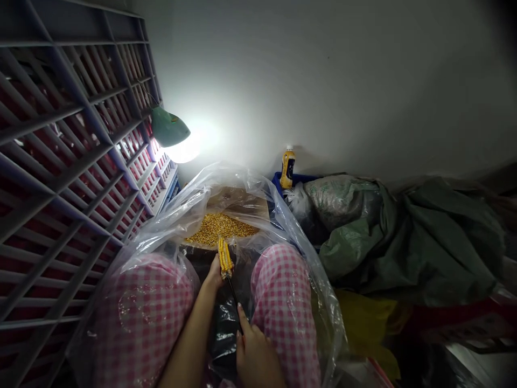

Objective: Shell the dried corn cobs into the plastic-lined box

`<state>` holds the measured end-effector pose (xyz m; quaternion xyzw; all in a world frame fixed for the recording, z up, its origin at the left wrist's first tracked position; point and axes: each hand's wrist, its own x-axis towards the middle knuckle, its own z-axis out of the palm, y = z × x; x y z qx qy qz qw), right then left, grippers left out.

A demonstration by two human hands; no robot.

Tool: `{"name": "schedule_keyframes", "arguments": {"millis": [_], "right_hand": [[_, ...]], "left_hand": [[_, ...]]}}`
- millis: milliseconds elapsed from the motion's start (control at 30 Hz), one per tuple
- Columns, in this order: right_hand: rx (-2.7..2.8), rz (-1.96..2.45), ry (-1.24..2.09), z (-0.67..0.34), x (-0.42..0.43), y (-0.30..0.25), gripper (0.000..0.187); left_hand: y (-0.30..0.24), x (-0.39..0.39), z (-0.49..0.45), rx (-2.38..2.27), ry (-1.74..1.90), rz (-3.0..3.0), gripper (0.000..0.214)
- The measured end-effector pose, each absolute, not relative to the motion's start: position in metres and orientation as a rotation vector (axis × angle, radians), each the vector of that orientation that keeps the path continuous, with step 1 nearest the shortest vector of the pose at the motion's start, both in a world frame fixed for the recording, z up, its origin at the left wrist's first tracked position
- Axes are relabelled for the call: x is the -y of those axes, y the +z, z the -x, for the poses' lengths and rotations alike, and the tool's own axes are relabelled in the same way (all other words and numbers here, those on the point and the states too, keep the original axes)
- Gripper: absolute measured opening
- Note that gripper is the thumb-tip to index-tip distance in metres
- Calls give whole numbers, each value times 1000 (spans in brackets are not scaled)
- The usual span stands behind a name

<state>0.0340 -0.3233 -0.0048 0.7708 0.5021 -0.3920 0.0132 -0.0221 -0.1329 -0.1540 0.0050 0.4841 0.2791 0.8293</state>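
My left hand [213, 274] is closed round the lower end of a yellow corn cob [224, 257], which stands almost upright between my knees in pink checked trousers. My right hand [253, 350] sits lower, near the frame's bottom, gripping a thin dark tool [231, 289] whose tip reaches the base of the cob. Beyond the cob lies a heap of loose yellow kernels [220, 227] on a cardboard-coloured surface inside a clear plastic sheet [189, 207] that also drapes over my legs.
Stacked grey plastic crates [68, 161] fill the left side. A green-shaded lamp [169, 128] shines against the wall. A yellow bottle [287, 168] stands on a blue crate behind the kernels. Green and grey sacks [404, 237] pile up at right.
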Motion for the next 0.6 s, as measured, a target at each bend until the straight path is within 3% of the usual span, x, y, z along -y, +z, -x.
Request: {"name": "schedule_keyframes", "arguments": {"millis": [300,600], "right_hand": [[-1616,-2407,-1141,-35,321,-11,52],[-1497,-2525,-1341,-30,319,-24,50]], "left_hand": [[-147,134,20,-1113,607,-63,44],[-150,137,17,-1194,623,-145,48]]}}
